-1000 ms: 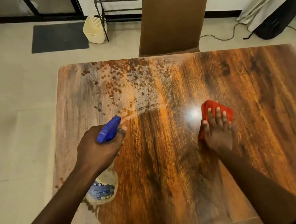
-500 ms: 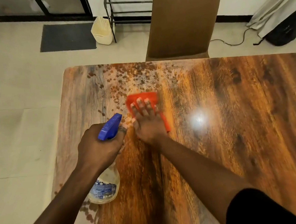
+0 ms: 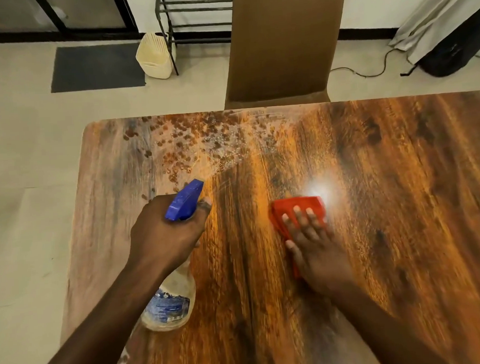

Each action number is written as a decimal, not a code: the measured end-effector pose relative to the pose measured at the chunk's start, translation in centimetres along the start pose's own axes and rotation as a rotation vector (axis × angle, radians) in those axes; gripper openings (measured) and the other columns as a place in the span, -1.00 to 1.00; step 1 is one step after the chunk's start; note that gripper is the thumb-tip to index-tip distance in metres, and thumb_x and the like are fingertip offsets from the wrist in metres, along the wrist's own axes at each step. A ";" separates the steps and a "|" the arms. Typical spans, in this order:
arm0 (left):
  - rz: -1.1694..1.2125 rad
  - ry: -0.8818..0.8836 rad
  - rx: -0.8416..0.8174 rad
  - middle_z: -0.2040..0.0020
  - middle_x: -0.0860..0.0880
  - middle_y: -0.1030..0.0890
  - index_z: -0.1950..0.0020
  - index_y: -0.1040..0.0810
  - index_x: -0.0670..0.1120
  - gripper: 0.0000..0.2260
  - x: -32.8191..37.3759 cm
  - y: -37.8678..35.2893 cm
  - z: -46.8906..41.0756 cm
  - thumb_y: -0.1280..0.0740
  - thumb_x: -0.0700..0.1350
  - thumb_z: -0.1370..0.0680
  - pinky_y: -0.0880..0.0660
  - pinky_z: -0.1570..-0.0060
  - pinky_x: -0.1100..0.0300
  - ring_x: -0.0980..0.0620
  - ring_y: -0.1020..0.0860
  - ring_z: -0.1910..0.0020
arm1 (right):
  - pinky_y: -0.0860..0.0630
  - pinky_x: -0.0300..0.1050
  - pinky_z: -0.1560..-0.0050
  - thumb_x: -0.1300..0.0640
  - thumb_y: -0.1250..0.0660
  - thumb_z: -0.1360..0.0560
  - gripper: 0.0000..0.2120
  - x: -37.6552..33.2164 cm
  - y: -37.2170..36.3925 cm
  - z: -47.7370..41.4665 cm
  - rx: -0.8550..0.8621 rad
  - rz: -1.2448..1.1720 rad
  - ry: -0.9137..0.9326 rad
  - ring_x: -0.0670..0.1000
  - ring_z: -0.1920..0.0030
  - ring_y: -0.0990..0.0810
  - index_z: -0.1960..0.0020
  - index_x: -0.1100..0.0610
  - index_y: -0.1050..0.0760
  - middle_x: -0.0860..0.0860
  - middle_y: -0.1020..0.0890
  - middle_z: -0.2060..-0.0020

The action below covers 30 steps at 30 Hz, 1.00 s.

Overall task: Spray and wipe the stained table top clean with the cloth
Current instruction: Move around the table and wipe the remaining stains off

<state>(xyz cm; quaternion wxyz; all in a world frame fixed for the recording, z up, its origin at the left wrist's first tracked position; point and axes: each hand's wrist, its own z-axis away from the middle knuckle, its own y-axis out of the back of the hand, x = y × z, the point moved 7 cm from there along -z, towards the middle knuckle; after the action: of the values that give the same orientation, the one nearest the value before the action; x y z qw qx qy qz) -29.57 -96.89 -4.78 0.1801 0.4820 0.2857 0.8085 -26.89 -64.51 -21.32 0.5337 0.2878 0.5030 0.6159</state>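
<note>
Right hand, fingers spread, presses red cloth flat on table top, frame centre. Left hand wraps spray bottle, finger on trigger, blue nozzle aimed upper right. We locate stains up-left of cloth, band running left-right along far edge. We judge right hand sweeps there next; left hand nearer but occupied.

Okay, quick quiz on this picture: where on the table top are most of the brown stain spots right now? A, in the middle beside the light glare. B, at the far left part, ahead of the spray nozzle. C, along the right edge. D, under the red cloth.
B: the brown stain spots cluster at the far left of the table top, ahead of the spray bottle in the left hand.
</note>
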 end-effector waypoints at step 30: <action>0.075 0.089 0.093 0.31 -0.12 -0.72 0.20 -0.63 -0.02 -0.66 -1.2 1.9 -1.6 -0.45 0.21 -0.59 -0.64 0.08 -0.10 -0.21 -0.71 0.30 | 0.24 0.28 -0.71 -0.27 -0.10 -0.70 -0.32 -24.6 1.2 -14.9 -0.101 0.015 0.654 0.17 -0.75 0.03 -0.70 0.09 -0.31 0.13 -0.21 -0.73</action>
<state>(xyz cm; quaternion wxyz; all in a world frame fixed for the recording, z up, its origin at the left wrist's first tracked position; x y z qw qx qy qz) -30.46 -99.52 -5.04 0.1143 0.4636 0.3125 0.8212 -34.13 -92.42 -20.59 0.3530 0.0515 0.6144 0.7038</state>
